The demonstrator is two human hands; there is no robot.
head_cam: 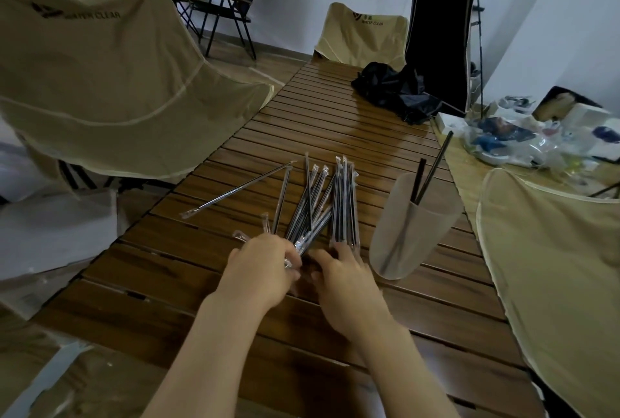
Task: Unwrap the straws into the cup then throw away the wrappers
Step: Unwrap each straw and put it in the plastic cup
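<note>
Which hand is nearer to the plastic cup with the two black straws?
Right. The right hand lies just left of the cup, at the wrapped straws; the left hand is farther left.

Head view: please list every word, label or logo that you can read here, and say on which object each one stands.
"WATER CLEAR" with a dark logo: far beige chair back.
"...TER CLEAR", first letters blurred, with a logo: left beige chair back.
Small characters beside the far chair's logo: too blurred to read.
Straw wrappers, cup, clutter on the right: no readable text.
</note>
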